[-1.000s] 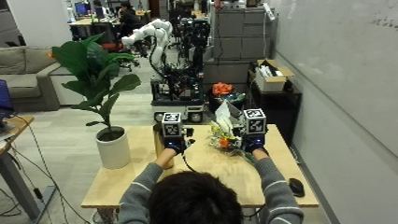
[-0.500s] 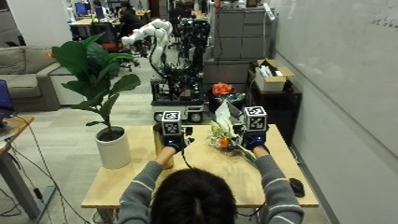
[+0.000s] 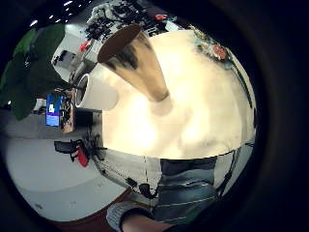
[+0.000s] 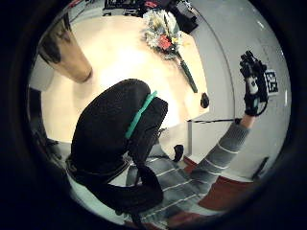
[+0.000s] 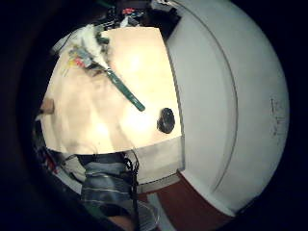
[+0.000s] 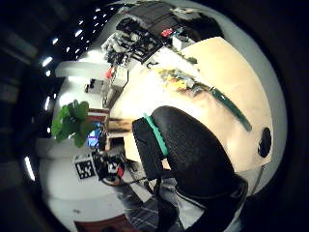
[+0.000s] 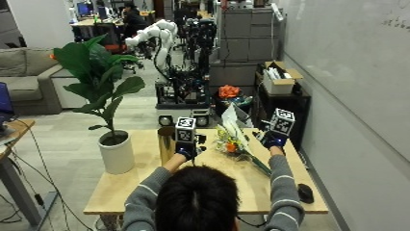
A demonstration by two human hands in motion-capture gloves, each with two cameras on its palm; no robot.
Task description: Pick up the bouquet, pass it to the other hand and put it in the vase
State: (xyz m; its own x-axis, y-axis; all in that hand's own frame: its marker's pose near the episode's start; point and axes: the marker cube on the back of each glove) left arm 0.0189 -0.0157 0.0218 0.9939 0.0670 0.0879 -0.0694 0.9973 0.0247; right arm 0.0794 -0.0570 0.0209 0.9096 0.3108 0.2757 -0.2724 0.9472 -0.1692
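On the light wooden table (image 7: 128, 192), between the person's two raised arms, lies a bouquet of white, yellow and orange-red flowers in pale wrapping with a dark green stem bundle (image 7: 234, 143). Its blooms point toward the far edge and its stems angle back toward the person's right side. No hand touches it.

The left hand (image 7: 187, 152) in its black glove is lifted above the tabletop, just beside a tall, shiny gold-coloured metal vase (image 7: 166, 144) that stands upright near the far edge. From the palm view its thumb (image 4: 117, 143) looks loosely curled and empty, so the hand is relaxed and carrying nothing.

The right hand (image 7: 274, 140) is also held up in the air, off to the right of the bouquet and apart from it. Seen from the left palm camera, its fingers are spread and straight, gripping nothing.

A white cylindrical pot with a large-leaved green plant (image 7: 117, 151) sits at the table's left, near the vase. A small black computer mouse (image 7: 305, 193) rests near the right edge, well apart from the flowers.
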